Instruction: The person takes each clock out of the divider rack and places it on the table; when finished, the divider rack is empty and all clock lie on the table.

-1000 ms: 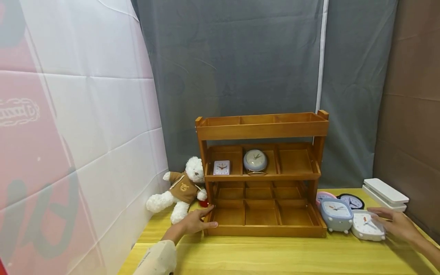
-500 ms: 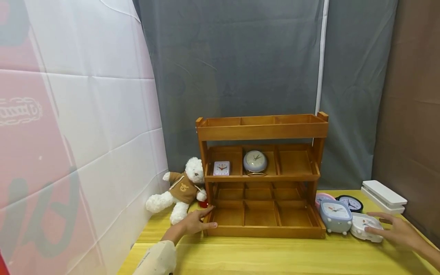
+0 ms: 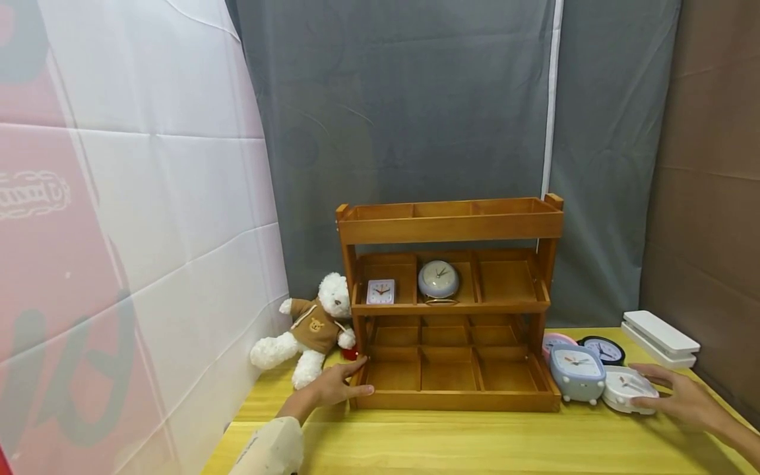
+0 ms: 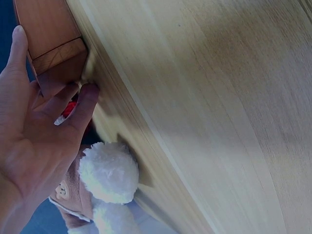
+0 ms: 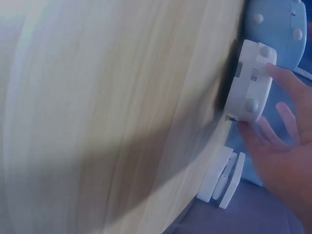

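Note:
In the head view my left hand (image 3: 332,386) grips the lower left corner of a brown wooden shelf rack (image 3: 457,400). Its thumb lies at the front and the other fingers reach along the side; the left wrist view shows this hand (image 4: 44,131) round the rack's corner (image 4: 61,56). At the right, my right hand (image 3: 689,399) holds a white alarm clock (image 3: 623,396) between thumb and fingers. The clock leans back with its face upward. Seen from the right wrist, the white clock (image 5: 251,83) shows its round feet, close to a blue alarm clock (image 5: 275,29).
A blue clock (image 3: 576,376), a pink clock (image 3: 555,341) and a black-rimmed clock (image 3: 604,349) crowd the rack's right side. Behind them is a white stapler-like object (image 3: 662,336). On the middle tier sit a small square clock (image 3: 380,291) and a round clock (image 3: 438,280). A teddy bear (image 3: 315,326) leans at left.
The white clock has tipped back, its face now turned more upward, and my right thumb has come onto its front. My left hand stays at the rack's corner.

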Motion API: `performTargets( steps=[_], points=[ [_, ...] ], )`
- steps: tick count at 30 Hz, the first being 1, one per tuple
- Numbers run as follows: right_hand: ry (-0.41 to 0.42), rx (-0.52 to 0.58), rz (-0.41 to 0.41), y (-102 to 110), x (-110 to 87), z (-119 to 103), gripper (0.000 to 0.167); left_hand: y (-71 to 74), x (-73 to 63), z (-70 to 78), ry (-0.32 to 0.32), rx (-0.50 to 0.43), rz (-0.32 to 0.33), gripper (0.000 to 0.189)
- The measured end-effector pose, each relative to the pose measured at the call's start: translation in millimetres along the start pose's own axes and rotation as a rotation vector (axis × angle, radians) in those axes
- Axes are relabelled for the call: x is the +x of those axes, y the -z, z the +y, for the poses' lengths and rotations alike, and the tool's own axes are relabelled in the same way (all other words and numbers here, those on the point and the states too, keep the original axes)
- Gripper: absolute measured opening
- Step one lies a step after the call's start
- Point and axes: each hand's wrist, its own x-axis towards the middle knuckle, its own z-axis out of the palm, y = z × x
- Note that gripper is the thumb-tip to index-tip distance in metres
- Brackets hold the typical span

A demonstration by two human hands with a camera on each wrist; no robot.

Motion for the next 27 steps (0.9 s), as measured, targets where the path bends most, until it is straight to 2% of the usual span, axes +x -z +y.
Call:
performTargets(
  steps=[7, 12, 16, 27],
  points=[
    [0.056, 0.091, -0.012, -3.0, 0.4, 2.2, 0.056, -1.3, -1.5, -0.2, -0.013, -0.003, -0.002, 0.082],
    [0.072, 0.01, 0.011, -4.3, 4.9, -4.5, 0.053, -1.2, -2.3, 0.1, -0.011, -0.005, -0.005, 0.082],
    [0.062, -0.082, 0.01, -2.4, 13.9, -18.5, 0.057, -1.6, -3.5, 0.5, -0.005, -0.01, -0.004, 0.082],
    [0.17, -0.105, 0.04, 8.6, 49.0, -68.7, 0.053, 0.8, 0.7, 0.7, -0.003, 0.036, 0.013, 0.082]
  ],
)
